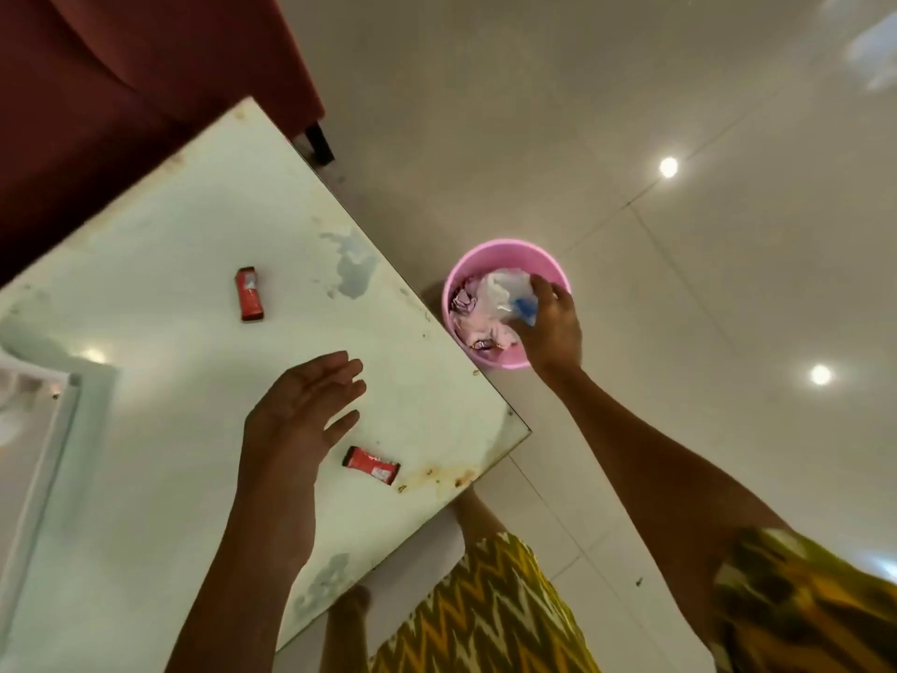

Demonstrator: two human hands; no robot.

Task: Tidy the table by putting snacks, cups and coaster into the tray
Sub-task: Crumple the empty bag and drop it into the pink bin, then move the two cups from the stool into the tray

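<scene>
Two red snack bars lie on the pale glass table [170, 235]: one snack bar [250, 294] toward the far side, the other snack bar [372, 464] near the front corner. My left hand [301, 410] hovers open over the table, fingers spread, just left of the nearer bar and not touching it. My right hand [551, 323] reaches over a pink bin [505, 255] on the floor beside the table edge, fingers closed on a clear plastic wrapper with a blue part [514, 296]. Several crumpled wrappers lie inside the bin.
A dark red sofa [121, 89] stands behind the table. A white framed object [53, 405] sits at the table's left edge. The glossy tiled floor [679, 235] spreads to the right. My patterned yellow clothing [485, 614] is below the table corner.
</scene>
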